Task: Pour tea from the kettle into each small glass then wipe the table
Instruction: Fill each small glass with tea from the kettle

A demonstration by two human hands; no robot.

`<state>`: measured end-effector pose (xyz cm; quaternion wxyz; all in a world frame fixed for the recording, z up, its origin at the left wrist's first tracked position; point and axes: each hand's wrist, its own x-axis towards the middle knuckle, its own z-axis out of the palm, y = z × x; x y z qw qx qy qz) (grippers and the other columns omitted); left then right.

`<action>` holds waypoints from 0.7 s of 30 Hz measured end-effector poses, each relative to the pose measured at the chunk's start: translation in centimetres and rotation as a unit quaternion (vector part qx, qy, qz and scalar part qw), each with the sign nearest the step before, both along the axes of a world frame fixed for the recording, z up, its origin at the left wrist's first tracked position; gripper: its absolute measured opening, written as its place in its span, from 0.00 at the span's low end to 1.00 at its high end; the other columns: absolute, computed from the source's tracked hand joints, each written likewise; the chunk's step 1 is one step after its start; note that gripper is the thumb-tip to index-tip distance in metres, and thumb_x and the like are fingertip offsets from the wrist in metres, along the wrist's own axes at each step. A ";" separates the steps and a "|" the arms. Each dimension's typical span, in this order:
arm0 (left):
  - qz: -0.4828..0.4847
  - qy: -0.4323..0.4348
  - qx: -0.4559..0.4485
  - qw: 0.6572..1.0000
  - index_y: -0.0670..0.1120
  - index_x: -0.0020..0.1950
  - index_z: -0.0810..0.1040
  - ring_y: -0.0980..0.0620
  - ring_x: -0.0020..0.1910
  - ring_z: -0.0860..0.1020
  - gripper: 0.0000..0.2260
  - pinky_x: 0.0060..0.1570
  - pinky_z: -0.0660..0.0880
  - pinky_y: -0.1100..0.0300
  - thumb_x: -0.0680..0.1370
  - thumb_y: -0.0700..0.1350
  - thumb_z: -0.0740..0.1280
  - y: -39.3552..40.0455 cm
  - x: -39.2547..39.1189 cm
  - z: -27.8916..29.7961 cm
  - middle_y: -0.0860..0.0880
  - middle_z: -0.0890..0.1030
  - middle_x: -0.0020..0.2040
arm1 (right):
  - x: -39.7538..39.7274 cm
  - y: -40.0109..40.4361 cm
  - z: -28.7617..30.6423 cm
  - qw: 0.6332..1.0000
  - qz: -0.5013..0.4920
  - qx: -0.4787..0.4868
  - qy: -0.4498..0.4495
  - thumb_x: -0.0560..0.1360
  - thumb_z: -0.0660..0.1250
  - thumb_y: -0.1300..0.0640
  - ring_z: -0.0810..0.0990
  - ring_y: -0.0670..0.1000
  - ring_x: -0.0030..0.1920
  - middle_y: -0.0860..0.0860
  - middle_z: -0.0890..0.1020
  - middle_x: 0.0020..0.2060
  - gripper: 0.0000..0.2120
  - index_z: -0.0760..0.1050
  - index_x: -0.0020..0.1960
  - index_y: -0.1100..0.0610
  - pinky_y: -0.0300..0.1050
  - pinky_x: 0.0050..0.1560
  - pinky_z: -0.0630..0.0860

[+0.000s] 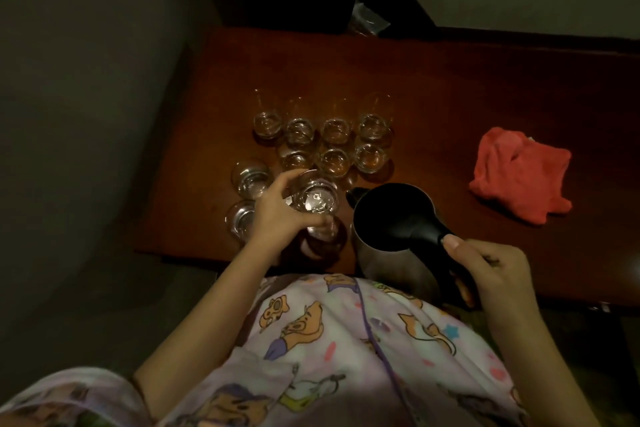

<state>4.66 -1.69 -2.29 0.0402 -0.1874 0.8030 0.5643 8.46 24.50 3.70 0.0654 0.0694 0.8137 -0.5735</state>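
Observation:
Several small clear glasses (334, 130) stand in rows on the dark wooden table (450, 87); some in the nearer row, like one glass (370, 157), hold amber tea. My left hand (280, 215) grips an empty small glass (317, 201) lifted near the table's front edge. Two more empty glasses (251, 178) stand just left of it. My right hand (491, 274) holds the black handle of a steel kettle (394, 218), its lid open, its spout pointing toward the held glass. No tea is flowing.
A crumpled red cloth (519, 173) lies on the table to the right. A dark object and a clear plastic wrapper (369, 19) sit beyond the table's far edge. A wall runs along the left side.

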 end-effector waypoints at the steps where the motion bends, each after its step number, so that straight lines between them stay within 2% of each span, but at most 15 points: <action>1: 0.002 0.002 -0.004 1.000 0.53 0.61 0.73 0.56 0.60 0.71 0.35 0.58 0.69 0.59 0.57 0.43 0.82 -0.3 -0.4 0.5 0.57 0.75 0.57 | -0.4 -0.3 0.0 1.000 0.001 -0.005 0.003 0.67 0.68 0.47 0.62 0.51 0.20 0.55 0.65 0.18 0.25 0.63 0.22 0.62 0.42 0.24 0.57; 6: 0.008 0.023 -0.030 0.999 0.53 0.60 0.73 0.65 0.52 0.72 0.34 0.47 0.65 0.73 0.57 0.41 0.81 -2.2 -2.2 2.8 0.64 0.73 0.50 | -2.9 -1.9 0.7 0.999 0.035 -0.016 0.012 0.68 0.72 0.50 0.62 0.46 0.18 0.49 0.64 0.16 0.24 0.64 0.19 0.55 0.36 0.21 0.58; 8: 0.024 0.027 -0.031 0.999 0.53 0.62 0.73 0.67 0.50 0.70 0.35 0.50 0.67 0.70 0.57 0.42 0.81 -3.4 -3.0 3.6 0.67 0.70 0.49 | -3.8 -2.5 0.8 0.998 0.055 -0.008 0.014 0.67 0.70 0.48 0.62 0.47 0.18 0.51 0.65 0.16 0.24 0.64 0.20 0.57 0.37 0.22 0.58; 11: 0.048 0.034 -0.046 0.997 0.53 0.63 0.73 0.58 0.58 0.71 0.37 0.58 0.70 0.57 0.56 0.43 0.81 -5.4 -4.3 4.8 0.65 0.71 0.50 | -5.1 -3.4 0.9 0.997 0.080 0.002 0.016 0.64 0.67 0.41 0.62 0.51 0.20 0.55 0.64 0.18 0.29 0.63 0.23 0.65 0.43 0.25 0.57; 14: 0.059 0.042 -0.070 0.995 0.52 0.64 0.72 0.58 0.58 0.69 0.37 0.58 0.68 0.59 0.57 0.43 0.81 -7.1 -5.7 5.4 0.62 0.72 0.53 | -6.0 -4.4 1.0 0.994 0.107 0.025 0.018 0.64 0.65 0.38 0.62 0.52 0.21 0.55 0.65 0.19 0.31 0.65 0.24 0.67 0.46 0.27 0.57; 21: 0.097 0.024 -0.065 0.993 0.52 0.64 0.71 0.54 0.60 0.69 0.37 0.57 0.67 0.58 0.58 0.43 0.81 -9.9 -8.2 4.1 0.56 0.70 0.56 | -7.5 -5.9 1.5 0.989 0.139 0.051 0.010 0.63 0.64 0.37 0.62 0.48 0.19 0.52 0.65 0.16 0.28 0.66 0.22 0.62 0.43 0.25 0.58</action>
